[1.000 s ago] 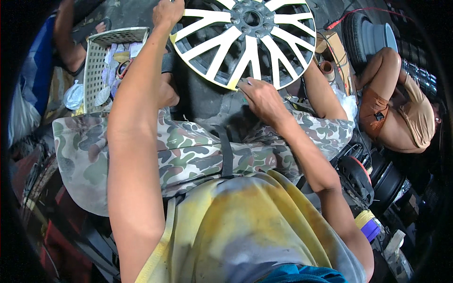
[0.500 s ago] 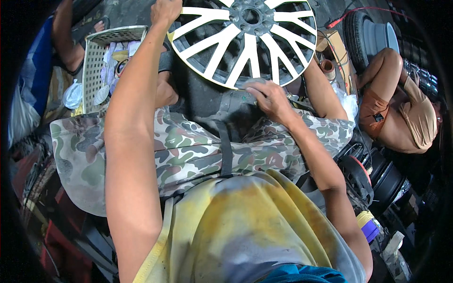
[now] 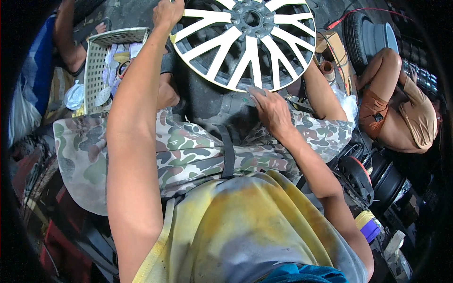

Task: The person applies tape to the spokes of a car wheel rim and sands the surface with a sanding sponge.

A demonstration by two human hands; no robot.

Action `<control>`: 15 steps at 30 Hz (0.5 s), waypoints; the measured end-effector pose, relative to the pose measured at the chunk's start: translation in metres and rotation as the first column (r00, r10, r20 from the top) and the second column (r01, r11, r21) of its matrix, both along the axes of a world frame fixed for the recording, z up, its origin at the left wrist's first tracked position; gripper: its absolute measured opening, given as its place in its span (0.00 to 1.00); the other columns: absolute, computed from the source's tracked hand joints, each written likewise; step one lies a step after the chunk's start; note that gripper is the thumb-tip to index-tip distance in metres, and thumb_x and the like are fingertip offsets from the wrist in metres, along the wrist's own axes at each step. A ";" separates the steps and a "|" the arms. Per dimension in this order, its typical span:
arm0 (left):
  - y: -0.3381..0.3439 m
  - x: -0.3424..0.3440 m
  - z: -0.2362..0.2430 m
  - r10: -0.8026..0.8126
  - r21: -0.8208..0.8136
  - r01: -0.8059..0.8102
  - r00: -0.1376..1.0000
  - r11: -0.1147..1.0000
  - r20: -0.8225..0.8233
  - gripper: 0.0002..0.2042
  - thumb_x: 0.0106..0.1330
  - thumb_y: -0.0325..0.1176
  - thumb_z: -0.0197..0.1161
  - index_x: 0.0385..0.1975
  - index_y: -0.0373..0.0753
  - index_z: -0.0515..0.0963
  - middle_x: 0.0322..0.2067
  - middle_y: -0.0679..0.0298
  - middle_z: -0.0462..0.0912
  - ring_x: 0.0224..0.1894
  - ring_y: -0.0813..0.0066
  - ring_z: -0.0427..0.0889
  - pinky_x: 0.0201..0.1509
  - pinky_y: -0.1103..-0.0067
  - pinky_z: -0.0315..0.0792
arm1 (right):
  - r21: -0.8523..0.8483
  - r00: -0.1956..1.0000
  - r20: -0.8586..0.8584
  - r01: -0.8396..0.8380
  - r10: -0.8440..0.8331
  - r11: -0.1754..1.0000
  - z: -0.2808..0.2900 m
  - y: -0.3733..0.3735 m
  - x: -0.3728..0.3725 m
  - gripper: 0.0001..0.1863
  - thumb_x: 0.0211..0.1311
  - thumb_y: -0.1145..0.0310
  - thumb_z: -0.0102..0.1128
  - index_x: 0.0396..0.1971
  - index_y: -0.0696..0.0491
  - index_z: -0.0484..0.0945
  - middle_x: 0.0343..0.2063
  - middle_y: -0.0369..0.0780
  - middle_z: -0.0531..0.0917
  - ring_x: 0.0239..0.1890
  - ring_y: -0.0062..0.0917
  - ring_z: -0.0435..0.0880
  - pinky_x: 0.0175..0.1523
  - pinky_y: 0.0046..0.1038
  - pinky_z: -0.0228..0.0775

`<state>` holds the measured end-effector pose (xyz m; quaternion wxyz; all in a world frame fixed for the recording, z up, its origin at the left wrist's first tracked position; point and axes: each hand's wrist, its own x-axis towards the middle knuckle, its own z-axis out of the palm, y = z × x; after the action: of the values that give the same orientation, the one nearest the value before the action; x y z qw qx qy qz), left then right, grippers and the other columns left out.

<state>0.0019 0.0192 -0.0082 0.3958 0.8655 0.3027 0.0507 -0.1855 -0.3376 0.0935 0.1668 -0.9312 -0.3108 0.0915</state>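
A white-spoked wheel rim point(image 3: 253, 56) with a grey hub lies at the top middle, above my crossed legs in camouflage trousers. Its outer edge carries some pale yellow at the left. My left hand point(image 3: 168, 13) is closed around that upper left edge. My right hand point(image 3: 273, 111) is at the bottom edge, fingers pressed round a small grey piece point(image 3: 255, 93) that touches the rim; its exact kind is unclear.
A perforated basket point(image 3: 92, 70) of small items is at left, near another person's leg point(image 3: 68, 37). At right a co-worker point(image 3: 396, 108) crouches beside a tyre point(image 3: 354, 37), with a cardboard piece point(image 3: 337, 45), red cable and black wheels point(image 3: 387, 184) around.
My right hand has shifted slightly right and down at the rim's bottom edge and is more upright. My left hand still grips the upper left edge.
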 end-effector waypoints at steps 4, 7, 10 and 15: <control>-0.008 -0.002 0.011 0.001 -0.034 -0.001 1.000 0.999 0.005 0.36 0.73 0.63 0.48 0.46 0.29 0.85 0.46 0.32 0.83 0.58 0.32 0.78 0.61 0.54 0.71 | -0.097 0.993 -0.106 0.041 -0.051 0.994 0.004 0.007 0.010 0.12 0.69 0.71 0.57 0.49 0.54 0.81 0.32 0.52 0.85 0.35 0.49 0.85 0.40 0.46 0.77; 0.002 0.001 -0.001 -0.017 0.023 0.018 0.999 1.000 -0.031 0.38 0.72 0.64 0.46 0.53 0.30 0.82 0.52 0.33 0.81 0.61 0.34 0.76 0.66 0.56 0.68 | -0.075 0.996 -0.065 0.050 -0.055 0.996 -0.002 0.022 0.011 0.07 0.66 0.73 0.55 0.39 0.58 0.79 0.24 0.52 0.82 0.30 0.51 0.84 0.36 0.49 0.76; 0.007 0.011 -0.001 -0.108 0.059 0.112 0.992 0.992 -0.060 0.46 0.72 0.71 0.38 0.62 0.27 0.76 0.61 0.34 0.76 0.68 0.36 0.72 0.73 0.56 0.62 | -0.096 0.989 -0.082 0.116 -0.124 0.989 0.007 0.021 0.008 0.04 0.62 0.75 0.55 0.32 0.59 0.78 0.22 0.52 0.82 0.28 0.51 0.85 0.36 0.48 0.78; 0.039 0.018 -0.009 -0.228 0.042 0.245 0.942 0.969 -0.245 0.47 0.72 0.72 0.36 0.63 0.26 0.75 0.65 0.34 0.72 0.70 0.36 0.68 0.73 0.55 0.61 | -0.200 0.978 -0.138 0.127 -0.156 0.971 0.010 0.033 0.005 0.09 0.68 0.71 0.54 0.32 0.61 0.78 0.25 0.55 0.84 0.32 0.52 0.86 0.39 0.49 0.78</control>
<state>0.0197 0.0578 -0.0175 0.3285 0.9090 0.2398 -0.0907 -0.1802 -0.3046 0.1035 0.1063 -0.9530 -0.2196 0.1796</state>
